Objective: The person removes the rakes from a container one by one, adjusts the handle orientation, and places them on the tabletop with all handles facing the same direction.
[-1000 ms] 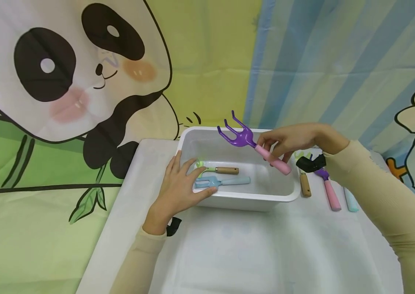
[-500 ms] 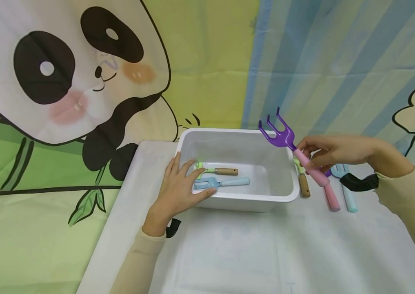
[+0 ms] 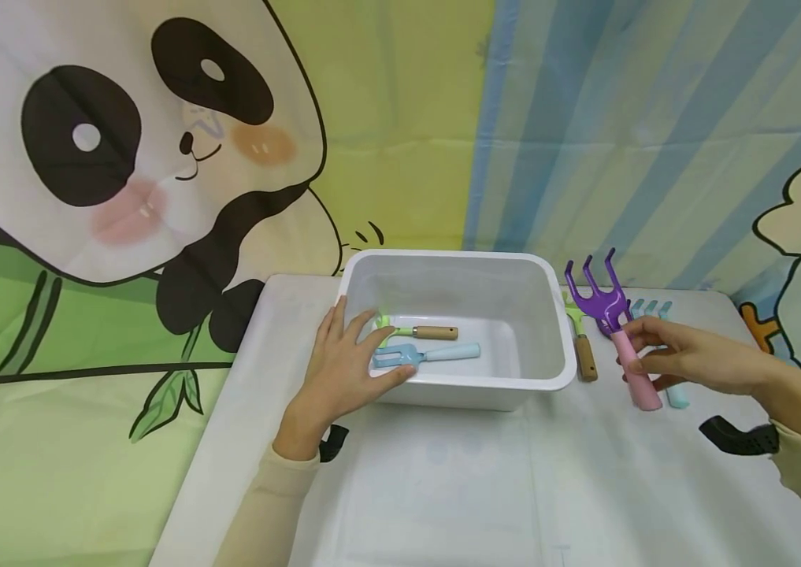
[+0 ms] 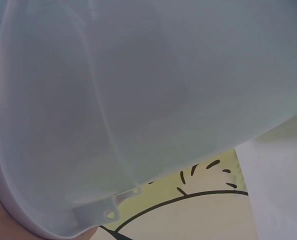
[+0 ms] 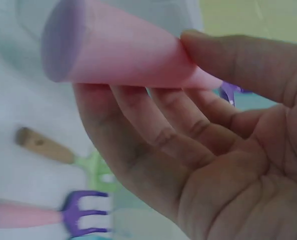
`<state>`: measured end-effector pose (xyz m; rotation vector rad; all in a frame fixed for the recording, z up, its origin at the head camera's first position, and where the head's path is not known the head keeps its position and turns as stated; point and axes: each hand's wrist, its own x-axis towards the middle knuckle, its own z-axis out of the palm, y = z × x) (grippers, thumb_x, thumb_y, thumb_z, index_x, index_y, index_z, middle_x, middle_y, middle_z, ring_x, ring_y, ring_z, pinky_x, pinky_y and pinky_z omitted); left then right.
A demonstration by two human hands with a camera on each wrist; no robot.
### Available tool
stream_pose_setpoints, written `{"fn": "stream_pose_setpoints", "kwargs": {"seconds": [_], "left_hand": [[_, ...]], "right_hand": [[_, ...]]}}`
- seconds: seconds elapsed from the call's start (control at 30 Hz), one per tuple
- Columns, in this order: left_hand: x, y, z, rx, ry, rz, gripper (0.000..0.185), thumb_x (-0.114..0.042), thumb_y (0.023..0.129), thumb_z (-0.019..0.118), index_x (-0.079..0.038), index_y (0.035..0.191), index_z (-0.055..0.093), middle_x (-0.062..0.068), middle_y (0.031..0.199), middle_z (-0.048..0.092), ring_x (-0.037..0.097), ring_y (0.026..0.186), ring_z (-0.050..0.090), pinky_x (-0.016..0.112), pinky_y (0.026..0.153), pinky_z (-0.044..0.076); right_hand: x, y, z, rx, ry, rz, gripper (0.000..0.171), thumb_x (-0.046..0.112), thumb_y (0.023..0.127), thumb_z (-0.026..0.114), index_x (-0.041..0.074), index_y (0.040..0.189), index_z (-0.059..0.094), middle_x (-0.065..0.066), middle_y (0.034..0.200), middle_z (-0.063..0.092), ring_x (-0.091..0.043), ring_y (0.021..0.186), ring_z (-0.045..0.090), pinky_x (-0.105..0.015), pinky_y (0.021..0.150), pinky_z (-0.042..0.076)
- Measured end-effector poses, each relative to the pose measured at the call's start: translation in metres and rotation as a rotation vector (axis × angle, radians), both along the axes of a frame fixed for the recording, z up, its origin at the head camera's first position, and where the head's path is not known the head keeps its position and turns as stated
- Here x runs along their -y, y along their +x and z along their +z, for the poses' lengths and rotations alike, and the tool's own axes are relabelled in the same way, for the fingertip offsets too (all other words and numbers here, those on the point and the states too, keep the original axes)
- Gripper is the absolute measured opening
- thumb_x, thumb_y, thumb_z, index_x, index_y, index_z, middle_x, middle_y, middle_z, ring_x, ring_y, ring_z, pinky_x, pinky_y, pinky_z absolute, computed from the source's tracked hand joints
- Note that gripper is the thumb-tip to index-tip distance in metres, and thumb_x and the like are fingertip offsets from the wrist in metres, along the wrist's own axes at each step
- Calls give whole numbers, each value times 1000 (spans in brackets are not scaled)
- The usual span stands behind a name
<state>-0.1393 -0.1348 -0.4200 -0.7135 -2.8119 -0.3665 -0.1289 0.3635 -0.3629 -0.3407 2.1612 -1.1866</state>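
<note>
Printed backdrop (image 3: 407, 118) behind white table (image 3: 443, 488). Left hand (image 3: 346, 362), fingers spread, rests on bin (image 3: 471, 383). Right of bin, right hand (image 3: 698, 358) pinches purple fork (image 3: 602, 305) by its handle (image 5: 123, 50): presumably light, stiff, slick, best held there.

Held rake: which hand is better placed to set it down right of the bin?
Likely right: the right hand grips the rake to the bin's right, over the table, while the left hand touches the bin's opposite end.
</note>
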Motion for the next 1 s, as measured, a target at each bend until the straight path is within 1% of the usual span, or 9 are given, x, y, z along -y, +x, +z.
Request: {"fn": "stream_pose_setpoints", "kwargs": {"seconds": [0.1, 0.2, 0.37, 0.47, 0.6, 0.77, 1.0], "left_hand": [[0, 0, 0, -1, 1, 2, 80, -81, 86, 44, -21, 135, 64, 13, 146, 48, 48, 147, 10, 58, 117, 9], [1, 1, 0, -6, 8, 5, 79, -81, 85, 45, -21, 134, 65, 13, 146, 49, 49, 147, 11, 58, 118, 8], [1, 0, -1, -8, 18, -5, 80, -81, 85, 46, -21, 134, 65, 14, 144, 50, 49, 147, 12, 58, 117, 9], [0, 0, -1, -9, 15, -2, 80, -81, 85, 46, -21, 133, 65, 13, 144, 50, 49, 147, 12, 58, 117, 9], [0, 0, -1, -9, 19, 0, 80, -81, 85, 45, -21, 134, 65, 13, 145, 49, 49, 147, 12, 57, 118, 8], [0, -1, -2, -18, 28, -1, 80, -81, 85, 46, -21, 134, 65, 12, 145, 50, 49, 147, 12, 58, 117, 9], [-1, -2, -2, -22, 41, -7, 79, -81, 85, 47, -21, 133, 65, 12, 145, 50, 49, 146, 13, 58, 117, 10]], "right_hand": [[-6, 13, -17, 34, -36, -52, 48, 14, 104, 54, -5, 139, 28, -26, 124, 46, -31, 101, 64, -40, 81, 58], [-8, 23, -34, 74, -88, -87, 50, 12, 104, 54, -7, 140, 24, -28, 123, 45, -35, 103, 63, -43, 82, 58], [-7, 41, -63, 142, -137, -144, 56, 13, 104, 55, -9, 141, 19, -31, 126, 41, -36, 106, 61, -46, 84, 57], [-3, 51, -82, 188, -148, -186, 57, 14, 103, 57, -10, 141, 21, -30, 127, 40, -34, 105, 61, -48, 85, 56], [2, 64, -103, 237, -143, -241, 55, 14, 101, 60, -10, 138, 28, -27, 123, 40, -31, 100, 60, -49, 84, 56], [4, 79, -122, 294, -116, -293, 55, 16, 100, 62, -10, 136, 31, -22, 119, 42, -29, 97, 57, -47, 81, 56], [2, 93, -139, 351, -156, -317, 51, 14, 100, 61, -11, 135, 33, -20, 114, 44, -28, 94, 55, -46, 77, 56]]}}
